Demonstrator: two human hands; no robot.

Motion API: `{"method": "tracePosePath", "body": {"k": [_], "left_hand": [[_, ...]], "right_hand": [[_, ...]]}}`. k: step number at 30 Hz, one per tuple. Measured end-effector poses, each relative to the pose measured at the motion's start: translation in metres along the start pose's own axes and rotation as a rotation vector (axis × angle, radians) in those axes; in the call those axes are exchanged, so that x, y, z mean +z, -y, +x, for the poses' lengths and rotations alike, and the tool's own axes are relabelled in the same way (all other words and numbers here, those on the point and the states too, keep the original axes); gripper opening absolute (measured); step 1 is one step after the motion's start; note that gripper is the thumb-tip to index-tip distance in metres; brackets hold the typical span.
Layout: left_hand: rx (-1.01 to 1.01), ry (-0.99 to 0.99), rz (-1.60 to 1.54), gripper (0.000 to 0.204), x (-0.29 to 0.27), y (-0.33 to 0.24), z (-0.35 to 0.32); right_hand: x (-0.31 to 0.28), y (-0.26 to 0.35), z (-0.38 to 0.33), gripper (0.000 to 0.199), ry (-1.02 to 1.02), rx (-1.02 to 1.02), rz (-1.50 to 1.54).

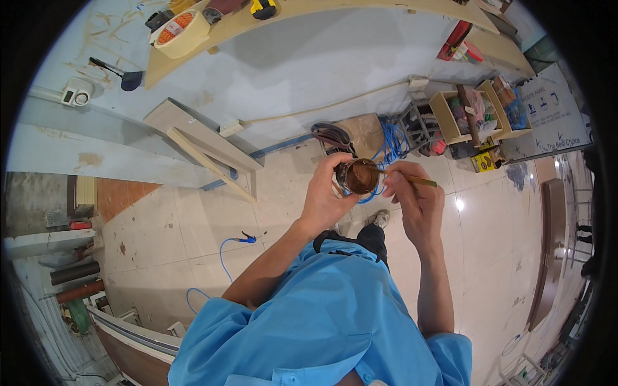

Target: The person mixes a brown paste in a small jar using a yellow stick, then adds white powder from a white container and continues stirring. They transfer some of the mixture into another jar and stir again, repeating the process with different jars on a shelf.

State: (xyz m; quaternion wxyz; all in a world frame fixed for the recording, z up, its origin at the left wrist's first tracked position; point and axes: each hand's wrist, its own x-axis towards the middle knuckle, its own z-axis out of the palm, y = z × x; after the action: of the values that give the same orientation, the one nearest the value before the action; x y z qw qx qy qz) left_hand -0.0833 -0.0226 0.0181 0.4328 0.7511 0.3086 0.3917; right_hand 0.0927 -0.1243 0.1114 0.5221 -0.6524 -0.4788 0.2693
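Okay, so the small round can (343, 175) is up in front of the body, well clear of the tiled floor (212, 270), with its open mouth facing the camera. The left hand (325, 194) has it gripped from the side, thumb on the near side and fingers round the far side. The right hand (420, 199) is pinching a thin stick (423, 181) between thumb and fingers, and the far end of that reaches to the can's mouth. Can't tell if the tip is a brush or just plain, or how deep it goes.

Progress-wise? The opening part looks done: no lid on the can, brown stuff (362, 180) showing inside, both hands in place. I'd call it somewhere in the middle of working the contents with the stick, stirring or scooping, hard to say from one still. The brown surface looks a bit uneven to me, so my guess is the mixing isn't finished, but don't hold me to that. How much is left in there, no clue, the depth doesn't show.

As for the surroundings, there's a grey board (206, 133) leaning by the wall, a coil of blue hose (394, 141) beyond the can, and a fat tape roll (182, 33) up on the shelf (309, 14).
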Motion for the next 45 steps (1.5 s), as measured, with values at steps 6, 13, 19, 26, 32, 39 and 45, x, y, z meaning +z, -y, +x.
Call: {"method": "tracePosePath", "body": {"k": [6, 13, 19, 26, 32, 39, 45], "left_hand": [[-0.03, 0.012, -0.031, 0.077, 0.001, 0.0, -0.003], [-0.059, 0.0, -0.07, 0.077, 0.002, -0.001, -0.005], [-0.065, -0.002, -0.066, 0.076, 0.002, 0.0, -0.007], [-0.072, 0.001, -0.091, 0.077, 0.002, 0.003, -0.009], [-0.077, -0.003, -0.118, 0.077, 0.002, 0.006, -0.01], [-0.07, -0.005, -0.111, 0.078, 0.004, 0.006, -0.01], [-0.063, -0.014, -0.116, 0.078, 0.004, 0.007, -0.009]], "right_hand": [[-0.002, -0.003, -0.002, 0.021, 0.018, 0.092, 0.149], [0.0, -0.003, -0.007, 0.022, 0.023, 0.239, 0.209], [0.003, -0.007, -0.011, 0.023, 0.038, 0.109, 0.127], [0.009, -0.016, -0.016, 0.026, -0.014, 0.064, 0.148], [0.009, -0.014, -0.017, 0.026, -0.04, 0.084, 0.123], [0.011, -0.016, -0.019, 0.026, 0.002, 0.056, 0.12], [0.011, -0.015, -0.017, 0.027, -0.042, 0.034, 0.088]]}}
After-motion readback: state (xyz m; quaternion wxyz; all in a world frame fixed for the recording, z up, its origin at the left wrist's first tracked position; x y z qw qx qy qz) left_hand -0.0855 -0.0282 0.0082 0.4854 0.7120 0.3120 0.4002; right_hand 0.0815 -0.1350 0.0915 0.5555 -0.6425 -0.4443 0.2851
